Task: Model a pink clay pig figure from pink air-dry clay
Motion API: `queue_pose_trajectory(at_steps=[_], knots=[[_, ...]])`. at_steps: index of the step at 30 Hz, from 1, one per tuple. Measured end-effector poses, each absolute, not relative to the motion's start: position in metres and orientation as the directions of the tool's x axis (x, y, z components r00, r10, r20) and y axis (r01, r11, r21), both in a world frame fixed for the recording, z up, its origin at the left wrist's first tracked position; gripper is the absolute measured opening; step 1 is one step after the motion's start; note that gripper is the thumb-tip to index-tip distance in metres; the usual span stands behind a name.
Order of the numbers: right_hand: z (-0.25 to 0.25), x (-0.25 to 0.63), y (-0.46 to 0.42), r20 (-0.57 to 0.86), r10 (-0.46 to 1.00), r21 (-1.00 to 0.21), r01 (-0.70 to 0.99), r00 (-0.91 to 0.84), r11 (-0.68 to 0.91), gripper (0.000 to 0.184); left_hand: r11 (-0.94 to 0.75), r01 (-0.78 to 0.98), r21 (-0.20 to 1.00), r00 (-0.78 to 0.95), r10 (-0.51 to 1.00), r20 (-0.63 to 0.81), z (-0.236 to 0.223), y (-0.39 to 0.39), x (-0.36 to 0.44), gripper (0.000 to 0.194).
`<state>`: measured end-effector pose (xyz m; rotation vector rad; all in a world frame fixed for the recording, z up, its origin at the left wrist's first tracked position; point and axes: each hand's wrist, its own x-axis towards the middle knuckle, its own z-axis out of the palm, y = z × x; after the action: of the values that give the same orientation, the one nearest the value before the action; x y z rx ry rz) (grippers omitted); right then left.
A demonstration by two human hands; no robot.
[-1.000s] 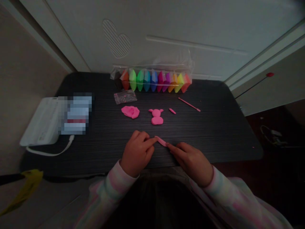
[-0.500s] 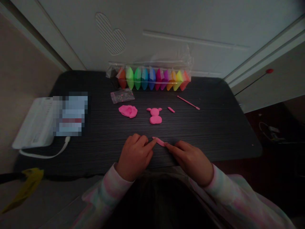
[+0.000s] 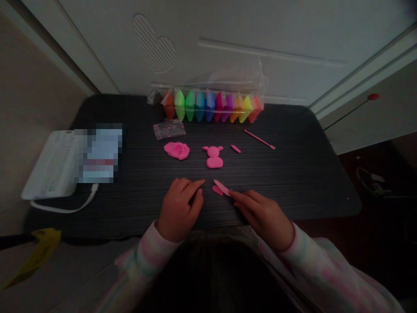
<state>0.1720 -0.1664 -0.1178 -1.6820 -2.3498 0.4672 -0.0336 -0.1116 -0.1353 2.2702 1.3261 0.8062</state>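
Note:
My right hand [image 3: 264, 214] pinches the near end of a flat pink stick [image 3: 222, 187], whose far end points up and left just above the black table [image 3: 293, 182]. A small pink clay bit [image 3: 216, 190] lies under the stick's tip. My left hand [image 3: 180, 207] rests on the table just left of it. Its fingers are loose, the index finger is stretched toward the stick, and it holds nothing. Beyond the hands sits a pink clay figure [image 3: 214, 157] with two ears.
A flattened pink clay lump [image 3: 177, 150], a small clear bag [image 3: 169, 129], a short pink piece [image 3: 235, 148] and a thin pink tool [image 3: 259, 139] lie farther back. A pack of coloured clay bags [image 3: 211, 106] stands along the wall. A white device [image 3: 52, 167] with a cable [image 3: 61, 208] sits left.
My left index finger has let go of the pink stick and drawn back to the left. My right hand has lifted the stick's far end, uncovering a small pink bit beneath.

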Motion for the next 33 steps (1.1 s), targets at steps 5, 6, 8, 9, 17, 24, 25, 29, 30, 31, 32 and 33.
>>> queue_pose_trajectory(at_steps=[5,6,8,9,17,24,25,29,30,31,32,33], knots=[[-0.1163,0.1723,-0.1650,-0.043,0.948,-0.338,0.898,-0.314,0.282,0.032,-0.470,0.653,0.595,0.405,0.879,0.250,-0.1337,-0.1115,-0.0326,0.022],[-0.1165,0.1719,-0.1649,-0.046,0.946,-0.311,0.905,-0.320,0.291,0.032,-0.466,0.653,0.597,0.400,0.882,0.250,-0.1337,-0.1116,-0.0325,0.022],[-0.1169,0.1708,-0.1650,-0.051,0.939,-0.265,0.911,-0.340,0.316,0.033,-0.464,0.654,0.598,0.389,0.884,0.261,-0.1340,-0.1117,-0.0324,0.021],[-0.1171,0.1700,-0.1652,-0.051,0.936,-0.248,0.913,-0.348,0.325,0.033,-0.468,0.654,0.595,0.388,0.882,0.267,-0.1343,-0.1117,-0.0323,0.021],[-0.1158,0.1659,-0.1669,-0.053,0.926,-0.148,0.920,-0.373,0.362,0.034,-0.473,0.657,0.588,0.398,0.879,0.262,-0.1349,-0.1105,-0.0320,0.020],[-0.1135,0.1652,-0.1651,-0.092,0.938,-0.246,0.920,-0.335,0.304,0.034,-0.464,0.657,0.594,0.398,0.883,0.250,-0.1340,-0.1105,-0.0317,0.020],[-0.1140,0.1661,-0.1653,-0.084,0.944,-0.292,0.914,-0.319,0.283,0.033,-0.461,0.656,0.598,0.395,0.884,0.248,-0.1342,-0.1107,-0.0316,0.020],[-0.1165,0.1693,-0.1669,-0.026,0.966,-0.404,0.887,-0.256,0.224,0.032,-0.455,0.647,0.612,0.394,0.887,0.243,-0.1356,-0.1112,-0.0319,0.020],[-0.1169,0.1695,-0.1672,-0.021,0.965,-0.402,0.886,-0.260,0.230,0.032,-0.457,0.645,0.613,0.392,0.886,0.249,-0.1360,-0.1111,-0.0320,0.020],[-0.1172,0.1694,-0.1674,-0.026,0.962,-0.390,0.889,-0.272,0.241,0.032,-0.461,0.642,0.612,0.390,0.884,0.257,-0.1364,-0.1110,-0.0320,0.020],[-0.1173,0.1689,-0.1675,-0.036,0.956,-0.370,0.893,-0.290,0.256,0.033,-0.465,0.640,0.612,0.387,0.883,0.265,-0.1368,-0.1108,-0.0320,0.020],[-0.1173,0.1683,-0.1676,-0.047,0.951,-0.345,0.898,-0.306,0.272,0.033,-0.467,0.639,0.612,0.384,0.882,0.272,-0.1372,-0.1106,-0.0319,0.020]])
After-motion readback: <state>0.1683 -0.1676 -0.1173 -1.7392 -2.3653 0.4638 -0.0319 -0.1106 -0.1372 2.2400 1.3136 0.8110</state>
